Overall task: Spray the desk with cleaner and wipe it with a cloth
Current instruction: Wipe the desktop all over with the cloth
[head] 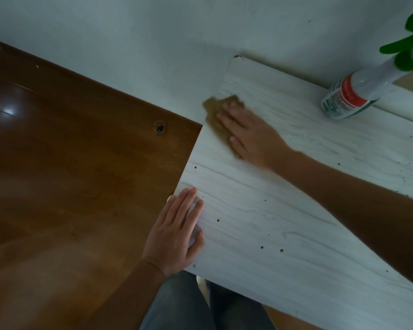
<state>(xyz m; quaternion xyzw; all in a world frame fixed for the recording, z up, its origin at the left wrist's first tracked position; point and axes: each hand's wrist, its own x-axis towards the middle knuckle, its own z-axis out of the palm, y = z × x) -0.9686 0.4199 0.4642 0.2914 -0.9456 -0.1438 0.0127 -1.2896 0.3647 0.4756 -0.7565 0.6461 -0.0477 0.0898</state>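
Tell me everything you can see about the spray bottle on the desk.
The spray bottle stands upright at the back of the white wood-grain desk, close to the wall; the wide lens makes it look slanted. Its body looks like whitish plastic, with a label banded in red and green whose print is unreadable. A narrow neck carries a bright green trigger head, partly cut off by the picture's edge. Neither hand touches it; only its base meets the desk.
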